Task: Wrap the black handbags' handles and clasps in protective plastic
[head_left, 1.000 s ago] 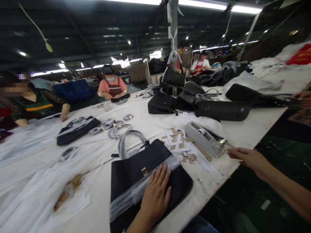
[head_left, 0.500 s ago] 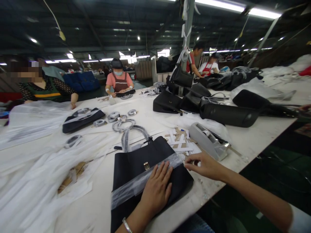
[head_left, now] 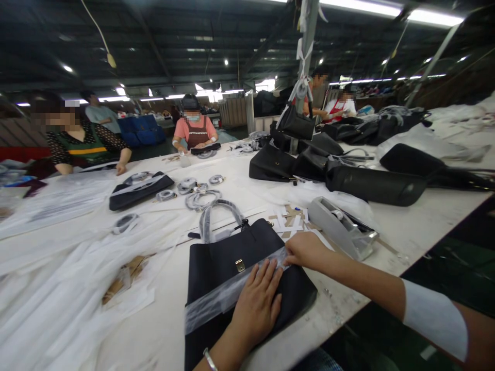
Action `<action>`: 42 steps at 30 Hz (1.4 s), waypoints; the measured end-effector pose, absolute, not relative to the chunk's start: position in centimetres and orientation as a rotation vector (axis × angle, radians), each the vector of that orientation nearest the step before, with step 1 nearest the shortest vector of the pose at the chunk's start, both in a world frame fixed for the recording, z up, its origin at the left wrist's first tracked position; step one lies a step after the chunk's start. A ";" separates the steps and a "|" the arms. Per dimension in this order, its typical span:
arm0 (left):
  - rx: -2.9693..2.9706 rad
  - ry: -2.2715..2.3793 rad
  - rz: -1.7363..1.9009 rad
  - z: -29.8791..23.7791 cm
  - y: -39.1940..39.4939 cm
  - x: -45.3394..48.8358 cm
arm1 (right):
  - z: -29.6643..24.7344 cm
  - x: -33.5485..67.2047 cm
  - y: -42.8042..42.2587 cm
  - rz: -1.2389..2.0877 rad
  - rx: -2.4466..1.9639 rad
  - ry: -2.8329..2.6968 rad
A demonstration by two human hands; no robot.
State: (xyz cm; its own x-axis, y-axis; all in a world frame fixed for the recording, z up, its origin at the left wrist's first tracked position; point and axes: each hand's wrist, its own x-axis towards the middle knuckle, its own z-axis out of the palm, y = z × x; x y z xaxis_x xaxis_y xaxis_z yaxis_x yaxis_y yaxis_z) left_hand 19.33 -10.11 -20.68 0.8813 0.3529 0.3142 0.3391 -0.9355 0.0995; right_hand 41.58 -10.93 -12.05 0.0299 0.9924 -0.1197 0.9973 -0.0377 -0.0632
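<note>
A long white table point(head_left: 436, 226) is stretching across the view, with loose white sheeting point(head_left: 69, 288) spreading over its left part. On the far right side, black bags point(head_left: 375, 185) are lying heaped together. Two co-workers are working across the table: a person in a green apron point(head_left: 87, 147) at the far left, and a person in a brown apron point(head_left: 195, 135) farther back, whose hands are touching a dark item.

The black handbag point(head_left: 220, 265) is lying flat on the table at the near edge, directly in front of the wearer. A grey tape dispenser point(head_left: 342, 226) is standing beyond the handbag, to its right. The left hand point(head_left: 259, 304) is lying palm down on the handbag's front, fingers extended, its grip released. The right hand point(head_left: 309, 252) is bending its fingers inward at the right end of a clear film strip point(head_left: 214, 301); whether its grip is clenching the film or only touching it, I cannot tell.

The strip is running slantwise across the handbag, passing below the clasp and under the left fingertips. The wrapped handle point(head_left: 220, 206) is arching away from the handbag's top, and wrapped coils point(head_left: 203, 200) are lying just beyond it. White paper strips point(head_left: 296, 223) are lying scattered between handbag and dispenser. A small metal clasp point(head_left: 240, 265) is showing on the handbag's front, and a bracelet point(head_left: 210, 359) is circling the left wrist.
</note>
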 end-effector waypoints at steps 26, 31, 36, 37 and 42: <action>3.228 0.578 0.411 -21.1 -10.2 19.5 | -19.5 44.5 -14.1 -1.633 3.029 2.118; 3.284 0.491 0.428 -21.6 -10.2 18.6 | -20.0 43.5 -15.6 -2.515 2.830 1.972; 3.294 0.363 0.329 -22.1 -10.1 17.7 | -21.5 43.5 -18.0 -2.904 2.715 1.767; 3.294 0.348 0.310 -22.1 -10.0 17.6 | -21.8 43.6 -18.1 -2.950 2.737 1.664; 3.258 0.340 0.270 -21.7 -10.0 17.7 | -21.4 44.0 -18.3 -2.364 3.206 1.650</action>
State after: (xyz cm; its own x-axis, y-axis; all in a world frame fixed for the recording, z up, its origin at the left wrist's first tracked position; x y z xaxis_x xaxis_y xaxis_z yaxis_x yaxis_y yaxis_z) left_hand 17.74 -9.99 -21.74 0.9653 0.1919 0.1771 0.2157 -0.9682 -0.1268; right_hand 44.04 -18.32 -21.39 0.3785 0.9004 -0.2145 -0.1091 -0.1868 -0.9763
